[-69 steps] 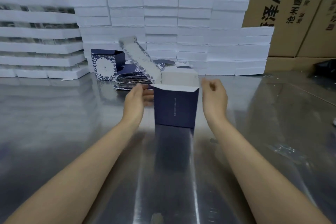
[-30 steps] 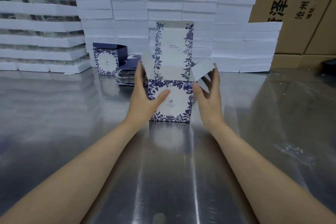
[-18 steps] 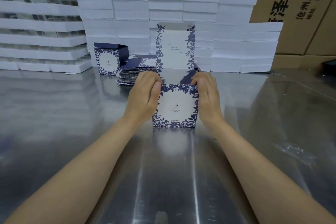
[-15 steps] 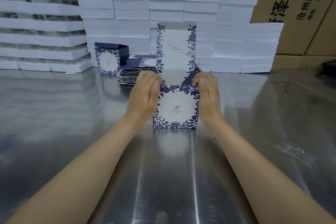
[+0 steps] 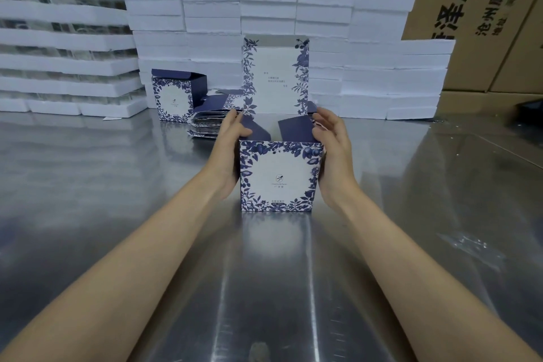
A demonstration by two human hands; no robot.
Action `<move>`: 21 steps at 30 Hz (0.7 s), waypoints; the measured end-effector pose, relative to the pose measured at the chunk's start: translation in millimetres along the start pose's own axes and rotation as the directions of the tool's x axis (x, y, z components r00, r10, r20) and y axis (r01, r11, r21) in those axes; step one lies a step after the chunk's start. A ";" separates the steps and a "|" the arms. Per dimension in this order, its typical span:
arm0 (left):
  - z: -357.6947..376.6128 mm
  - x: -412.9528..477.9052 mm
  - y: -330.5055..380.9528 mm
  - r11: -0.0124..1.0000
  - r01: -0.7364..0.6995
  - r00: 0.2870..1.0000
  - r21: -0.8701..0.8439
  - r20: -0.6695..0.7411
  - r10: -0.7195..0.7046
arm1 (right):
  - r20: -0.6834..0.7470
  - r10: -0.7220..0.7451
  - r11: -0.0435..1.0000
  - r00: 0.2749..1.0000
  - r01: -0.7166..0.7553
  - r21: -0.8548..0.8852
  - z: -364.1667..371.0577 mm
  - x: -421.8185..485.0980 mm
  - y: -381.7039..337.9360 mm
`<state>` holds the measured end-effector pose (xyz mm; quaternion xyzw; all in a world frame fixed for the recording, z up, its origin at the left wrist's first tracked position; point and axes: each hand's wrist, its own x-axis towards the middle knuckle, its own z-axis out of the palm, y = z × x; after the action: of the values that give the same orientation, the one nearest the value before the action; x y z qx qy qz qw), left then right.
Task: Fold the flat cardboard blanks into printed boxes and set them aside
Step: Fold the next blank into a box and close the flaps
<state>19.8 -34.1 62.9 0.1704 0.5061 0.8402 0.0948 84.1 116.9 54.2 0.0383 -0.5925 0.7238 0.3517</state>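
Mid-frame on the steel table [image 5: 117, 214]: printed box [image 5: 276, 176] upright, lid raised. Left hand [image 5: 227, 153] and right hand [image 5: 332, 153] cupping its sides, fingers spread on navy flaps. Light, creasable card, probably; best gripped low at corners.

One camera sits on the person's head, looking forward and steeply down across a shiny metal table [image 5: 117, 214]. Both forearms run in from the bottom corners and meet near the middle, where the left hand [image 5: 227, 150] and right hand [image 5: 333, 153] flank a printed box [image 5: 277, 176], close to the lens. The wide angle bends the stacked white trays [image 5: 67, 47] at the left edge. Brown cartons [image 5: 482, 17] fill the far background, their upper parts cut off, possibly against a wall.
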 end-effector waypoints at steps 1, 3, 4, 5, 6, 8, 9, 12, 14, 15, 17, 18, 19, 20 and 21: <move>0.0 -0.8 1.6 1.000 0.005 1.000 -0.013 -0.007 -0.005 | -0.005 0.022 1.000 1.000 -0.022 -0.002 -0.3 0.0 1.0; -0.3 -1.4 4.7 1.000 0.011 1.000 -0.027 -0.023 -0.011 | 0.001 0.068 0.998 0.998 -0.068 0.001 0.5 -0.9 2.9; -0.7 -0.9 6.6 1.000 0.009 1.000 -0.030 -0.024 -0.010 | 0.013 0.090 0.996 0.996 -0.090 -0.001 1.7 -1.5 4.8; -1.3 -0.3 8.0 0.999 0.008 1.000 -0.036 -0.022 -0.009 | 0.024 0.115 0.993 0.993 -0.115 0.004 3.1 -1.9 6.8; -1.9 0.0 8.8 0.999 0.010 1.000 -0.042 -0.017 -0.011 | 0.032 0.134 0.991 0.990 -0.134 0.007 4.7 -2.7 8.2; -3.3 0.9 9.4 0.999 0.014 1.000 -0.052 -0.004 -0.014 | 0.044 0.147 0.989 0.988 -0.147 0.012 7.3 -3.1 10.2; -4.0 1.4 9.6 0.998 0.012 1.000 -0.058 0.003 -0.012 | 0.049 0.151 0.988 0.987 -0.153 0.024 7.6 -2.9 10.6; -3.5 1.2 10.2 0.997 -0.012 1.000 -0.079 0.008 0.013 | 0.044 0.150 0.988 0.988 -0.152 0.038 6.8 -1.8 8.1; -2.3 -0.7 9.4 0.997 -0.025 1.000 -0.067 0.003 0.025 | 0.035 0.166 0.986 0.985 -0.167 0.027 7.6 -0.9 5.4; -1.9 -2.0 8.1 0.999 -0.027 1.000 -0.044 0.006 0.027 | 0.035 0.179 0.983 0.983 -0.180 0.025 8.7 -0.5 4.6; -1.7 -3.1 5.1 0.999 -0.048 0.999 0.007 0.005 0.048 | 0.028 0.196 0.980 0.980 -0.196 0.017 11.6 -2.3 2.3; -2.6 -2.7 3.5 0.997 -0.073 0.997 0.036 -0.001 0.073 | 0.022 0.185 0.983 0.982 -0.185 0.010 12.4 -4.6 0.7; -3.8 -2.4 1.4 0.992 -0.104 0.995 0.068 0.001 0.105 | 0.024 0.158 0.987 0.987 -0.158 0.016 12.2 -6.8 0.1; -4.8 -2.7 0.0 0.987 -0.136 0.991 0.087 0.011 0.135 | 0.031 0.124 0.992 0.992 -0.125 0.020 11.5 -8.8 -0.6; -6.7 -2.8 -1.5 0.983 -0.157 0.988 0.098 0.026 0.155 | 0.050 0.101 0.994 0.994 -0.103 0.043 11.4 -10.8 -1.9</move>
<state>19.8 -39.8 58.2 0.2216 0.5316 0.8171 0.0248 89.2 101.9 54.0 0.0335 -0.5854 0.7529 0.2990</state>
